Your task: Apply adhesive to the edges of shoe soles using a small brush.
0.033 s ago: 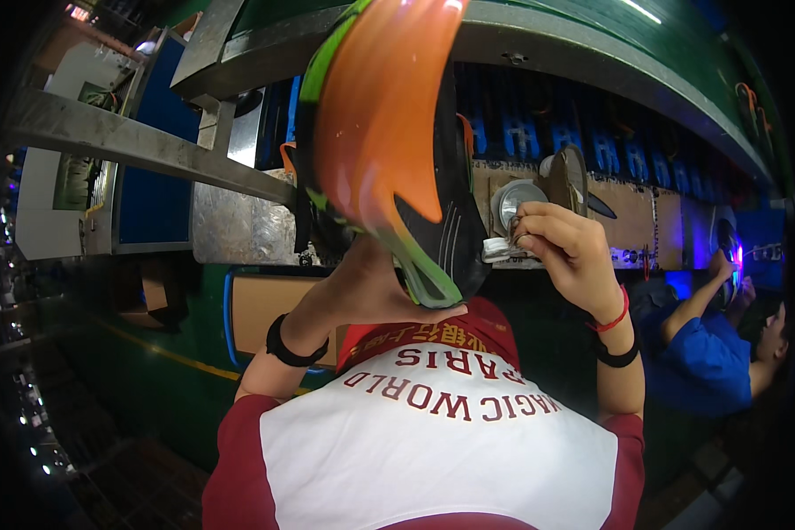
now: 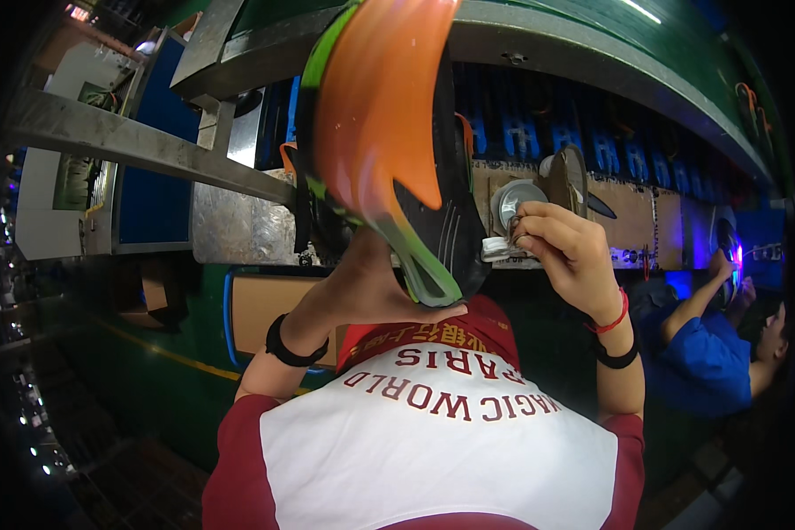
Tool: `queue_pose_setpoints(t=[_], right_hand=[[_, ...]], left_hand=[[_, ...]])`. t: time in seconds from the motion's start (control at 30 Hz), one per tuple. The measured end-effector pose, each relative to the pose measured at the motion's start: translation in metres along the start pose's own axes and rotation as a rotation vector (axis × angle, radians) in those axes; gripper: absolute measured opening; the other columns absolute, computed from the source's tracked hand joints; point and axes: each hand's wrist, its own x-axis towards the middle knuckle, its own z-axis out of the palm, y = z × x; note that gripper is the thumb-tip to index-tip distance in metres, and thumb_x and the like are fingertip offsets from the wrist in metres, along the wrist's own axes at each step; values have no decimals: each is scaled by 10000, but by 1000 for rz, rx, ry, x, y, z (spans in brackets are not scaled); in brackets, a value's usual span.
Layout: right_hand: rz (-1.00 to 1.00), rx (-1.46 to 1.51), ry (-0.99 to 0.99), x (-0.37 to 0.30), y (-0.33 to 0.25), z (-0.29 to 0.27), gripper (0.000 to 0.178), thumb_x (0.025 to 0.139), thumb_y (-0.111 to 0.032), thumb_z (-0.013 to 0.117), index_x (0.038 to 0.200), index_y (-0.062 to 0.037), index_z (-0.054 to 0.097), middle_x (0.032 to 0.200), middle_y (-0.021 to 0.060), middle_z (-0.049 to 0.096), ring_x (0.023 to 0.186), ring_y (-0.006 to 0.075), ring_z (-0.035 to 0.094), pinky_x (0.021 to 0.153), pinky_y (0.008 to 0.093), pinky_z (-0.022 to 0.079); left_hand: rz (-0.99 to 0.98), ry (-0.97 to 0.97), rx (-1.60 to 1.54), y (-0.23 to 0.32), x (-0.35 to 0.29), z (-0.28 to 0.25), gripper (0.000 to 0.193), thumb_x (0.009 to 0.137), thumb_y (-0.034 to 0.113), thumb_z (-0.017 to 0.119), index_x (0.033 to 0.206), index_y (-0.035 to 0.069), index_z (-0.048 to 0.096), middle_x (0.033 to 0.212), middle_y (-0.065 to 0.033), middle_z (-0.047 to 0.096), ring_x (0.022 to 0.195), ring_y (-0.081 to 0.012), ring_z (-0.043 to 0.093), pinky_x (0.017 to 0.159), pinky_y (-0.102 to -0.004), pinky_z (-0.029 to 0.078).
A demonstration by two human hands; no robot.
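A large black shoe (image 2: 458, 225) with a glossy orange and green sole (image 2: 375, 115) stands up close to the camera. My left hand (image 2: 367, 283) is closed round its lower end, the thumb stretched along the green edge; the fingers behind are hidden. To the right, my right hand (image 2: 567, 247) pinches something small and dark that I cannot make out. Its fingertips are beside a white round lid-like piece (image 2: 501, 250) and just in front of a shallow silvery round dish (image 2: 515, 201) on the bench.
Another shoe (image 2: 565, 177) stands on the cardboard-covered bench (image 2: 623, 208), behind my right hand. Blue holders line the back. A metal beam (image 2: 150, 146) crosses at the left. A co-worker in blue (image 2: 702, 362) sits at the right, hands near a purple light.
The upper end of the shoe has tipped slightly left in my left hand. My right hand stays almost where it was.
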Motion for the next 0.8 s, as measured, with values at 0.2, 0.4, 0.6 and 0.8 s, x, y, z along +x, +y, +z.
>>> queue_pose_setpoints(t=[0.2, 0.4, 0.6, 0.8], right_hand=[[-176, -205, 118, 1, -7, 5, 162, 763, 32, 687, 908, -2, 623, 954, 129, 638, 694, 286, 644, 569, 333, 507], [-266, -278, 191, 3, -9, 7, 196, 721, 45, 706, 887, -4, 615, 944, 130, 634, 666, 267, 633, 553, 315, 499], [-299, -309, 236, 5, -7, 7, 214, 702, 42, 716, 890, -2, 624, 952, 148, 640, 667, 258, 641, 549, 301, 498], [-311, -300, 273, 7, -6, 8, 211, 700, 63, 702, 889, 7, 630, 957, 164, 641, 668, 264, 646, 548, 297, 502]], left_hand=[[3, 100, -33, 16, 13, -7, 1262, 531, 325, 935, 1447, -13, 135, 1412, -200, 281, 1292, -319, 407, 1018, -405, 424], [-11, 125, -161, 14, 15, -8, 1322, 525, 272, 944, 1467, -13, 62, 1427, -181, 270, 1317, -290, 378, 1064, -384, 394], [10, 103, -219, 17, 17, -8, 1356, 534, 243, 943, 1482, -5, 5, 1444, -159, 251, 1339, -271, 341, 1086, -382, 364], [12, 111, -258, 19, 17, -6, 1382, 545, 203, 939, 1489, 8, -52, 1441, -144, 253, 1340, -253, 336, 1094, -377, 352]])
